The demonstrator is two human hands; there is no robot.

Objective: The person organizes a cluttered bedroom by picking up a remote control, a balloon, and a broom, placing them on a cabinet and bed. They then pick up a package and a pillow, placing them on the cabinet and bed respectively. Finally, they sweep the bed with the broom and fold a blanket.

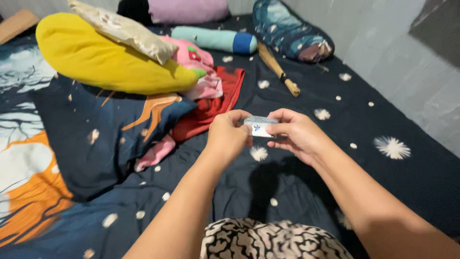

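Nearest: patterned black-and-cream fabric point(273, 240) at bottom edge, below both forearms.

Above that, small white packet point(259, 126) held up over dark navy bedsheet point(383, 177), clear of the sheet, pinched between both hands. Left hand point(229, 134) curled shut on packet's left end, thumb and fingers clamped. Right hand point(294, 132) gripping right end, fingertips closed round top and underside. Looks like a flat sachet or wipe pack, white with a small blue mark and a greyish top edge; contents not discernible.

Progress, judged: packet appears still sealed, no torn edge or flap visible, nothing pulled out. Grip set at both ends, so opening seems about to start, not done.

Left of packet: navy blanket with orange and white print point(96, 144), red cloth point(215, 100), pink cloth point(155, 153) poking out under it.

Beyond packet, farther: yellow pillow point(100, 60) with cream pillow point(124, 29) on top, pink plush point(194, 55), teal bolster point(215, 39), wooden stick point(278, 69), blue patterned bundle point(287, 29) at far right of packet. Lilac pillow point(187, 9) at the very back.
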